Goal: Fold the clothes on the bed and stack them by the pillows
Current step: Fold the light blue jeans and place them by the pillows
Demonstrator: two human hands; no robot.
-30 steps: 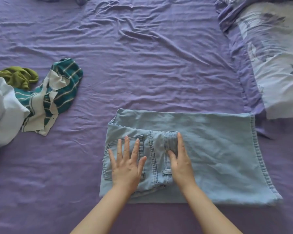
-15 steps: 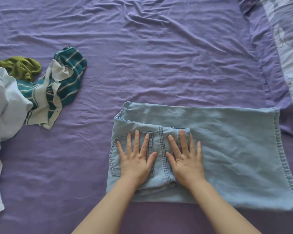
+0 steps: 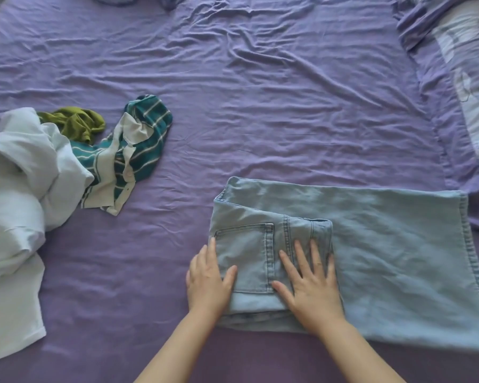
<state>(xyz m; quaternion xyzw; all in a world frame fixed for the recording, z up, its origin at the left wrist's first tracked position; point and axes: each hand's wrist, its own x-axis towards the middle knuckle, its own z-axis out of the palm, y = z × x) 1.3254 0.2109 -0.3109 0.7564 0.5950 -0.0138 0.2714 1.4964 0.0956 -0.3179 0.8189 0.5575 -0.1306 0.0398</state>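
No writing, label, brand or number can be read anywhere. The folded light-blue denim jeans [image 3: 371,244] show only stitching and a plain back pocket. The pale patterned pillow [image 3: 473,78] at the far right bears blurred shapes, not letters.

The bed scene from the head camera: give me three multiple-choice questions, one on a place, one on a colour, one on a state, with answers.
1. Where does the heap of unfolded clothes lie relative to the jeans?
A left
B right
C on top

2. What colour is the bed sheet?
A white
B purple
C green

3. How is the right hand?
A gripping a hem
B lifted clear
C flat on denim

Answers: A, the white garment and striped shirt lie left; B, the sheet is purple; C, fingers spread on the folded part.
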